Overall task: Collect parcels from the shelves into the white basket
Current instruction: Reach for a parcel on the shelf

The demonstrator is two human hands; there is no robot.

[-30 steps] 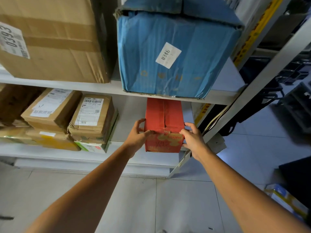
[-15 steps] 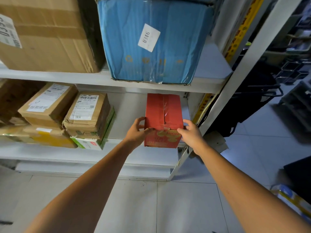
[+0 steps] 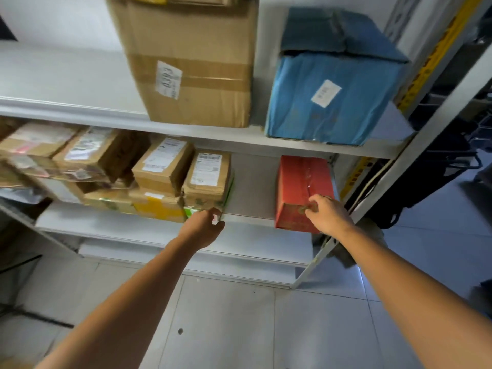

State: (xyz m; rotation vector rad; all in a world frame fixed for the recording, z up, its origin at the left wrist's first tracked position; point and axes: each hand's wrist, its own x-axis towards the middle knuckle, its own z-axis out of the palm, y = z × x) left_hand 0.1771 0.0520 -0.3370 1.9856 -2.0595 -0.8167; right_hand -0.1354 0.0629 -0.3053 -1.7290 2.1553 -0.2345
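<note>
Near first: left hand is at the front corner of the green-edged parcel, the bottom one under the brown labelled box. Fingers are curled at that corner, but it's blurred and we can't tell if they've closed on it.

Right hand is at the top front edge of the red box, fingers curled against it. Real grip or just contact, we can't tell. The red box sits on the lower shelf, its front end at the lip. White basket isn't in view.

Our read on the step: we're going for the next parcel on the left.
- Take the top brown box first. Pulling the green one from underneath would likely drag the stack.
- The yellow parcel sits tight beside it, so we'd watch for snagging.
- One hand under and one on the side before it clears the lip.
- If the red box is coming too, it needs a proper two-sided hold. A front-edge pinch probably won't carry it.

Further back on the upper shelf are the big cardboard box and the blue box, neither touched.

Versus half a second ago: both hands clamped the red box by its sides. Now the left is off it and across at the stack, and the right has shifted from the side to the front edge. The view has also swung left and up — more of the left-hand parcels show.
</note>
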